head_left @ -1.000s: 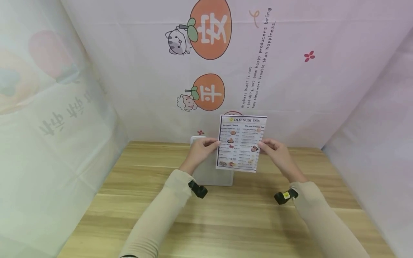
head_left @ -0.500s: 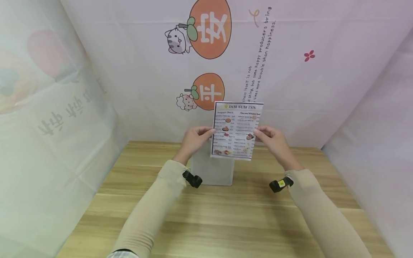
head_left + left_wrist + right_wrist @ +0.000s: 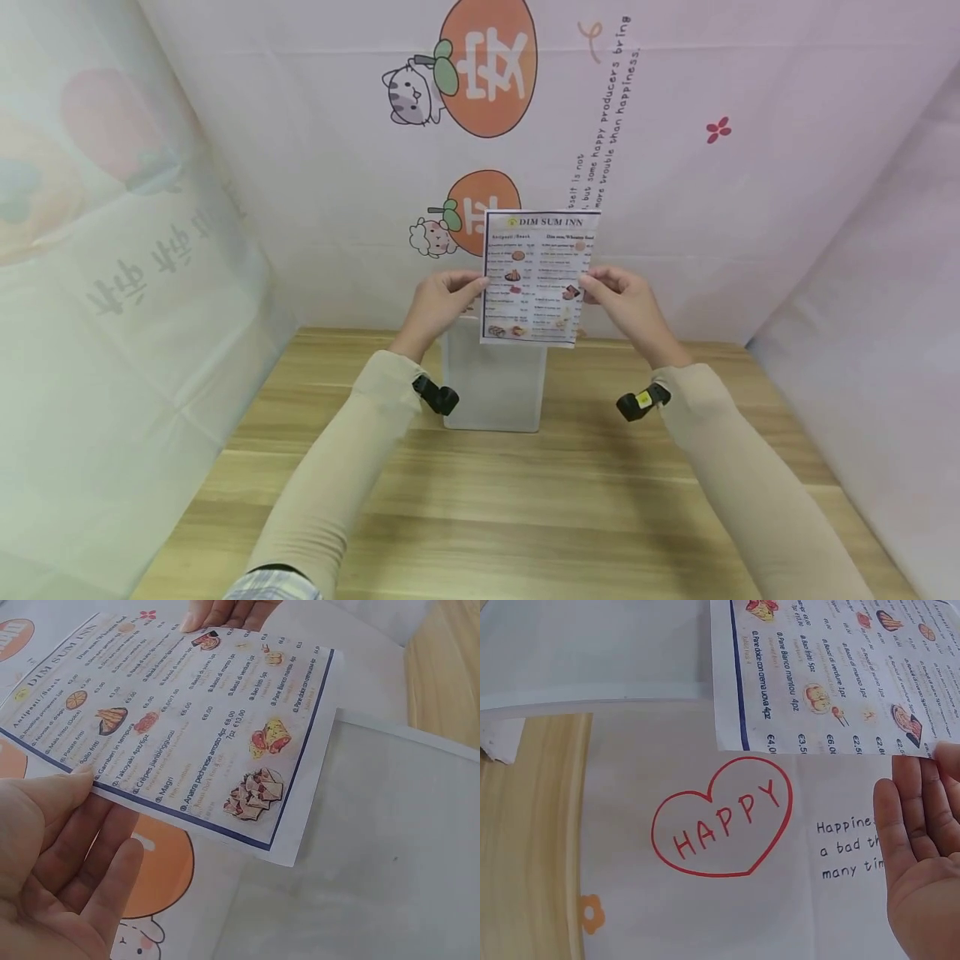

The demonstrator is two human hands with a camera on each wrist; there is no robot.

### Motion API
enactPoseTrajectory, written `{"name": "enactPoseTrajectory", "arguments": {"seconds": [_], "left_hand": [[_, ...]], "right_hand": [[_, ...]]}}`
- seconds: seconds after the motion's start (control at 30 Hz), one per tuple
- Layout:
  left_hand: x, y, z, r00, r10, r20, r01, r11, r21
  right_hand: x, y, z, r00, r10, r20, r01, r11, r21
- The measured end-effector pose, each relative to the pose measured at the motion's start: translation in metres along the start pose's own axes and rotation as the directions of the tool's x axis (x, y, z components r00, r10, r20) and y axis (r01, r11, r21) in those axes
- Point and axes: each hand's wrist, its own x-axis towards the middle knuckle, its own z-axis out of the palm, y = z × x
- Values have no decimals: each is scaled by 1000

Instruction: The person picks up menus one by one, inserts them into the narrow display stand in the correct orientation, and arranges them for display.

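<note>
Left hand (image 3: 438,302) grip pinching menu sheet (image 3: 537,277) left edge, right hand (image 3: 626,302) grip pinching right edge, upright above clear stand (image 3: 495,387) on desk (image 3: 525,500)

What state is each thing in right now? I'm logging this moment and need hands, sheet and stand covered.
Menu sheet: upright, lifted clear above the stand, held by both side edges.
Left hand: pinches the sheet's left edge.
Right hand: pinches the sheet's right edge.
Clear stand: upright on the wooden table, nothing visible inside.
</note>
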Motion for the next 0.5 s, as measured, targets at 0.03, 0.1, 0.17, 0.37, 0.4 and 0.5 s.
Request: {"name": "enactPoseTrajectory", "arguments": {"seconds": [0.03, 0.1, 0.17, 0.37, 0.4, 0.5], "left_hand": [[1, 1, -2, 1000, 2, -1, -2, 1000, -1], [3, 3, -5, 1000, 8, -6, -8, 1000, 1], [5, 5, -8, 1000, 18, -16, -18, 1000, 7], [10, 9, -17, 998, 25, -54, -24, 1000, 16], [11, 9, -18, 998, 25, -60, -24, 1000, 17], [12, 12, -21, 997, 29, -75, -28, 1000, 12]], "right_hand": [[1, -2, 0, 1000, -9, 3, 9, 1000, 0], [4, -6, 0, 1000, -18, 4, 18, 1000, -12], [8, -9, 0, 1000, -31, 5, 31, 999, -26], [17, -18, 4, 998, -68, 9, 68, 998, -10], [19, -19, 5, 997, -77, 8, 77, 997, 2], [23, -22, 8, 995, -103, 2, 103, 995, 20]]}}
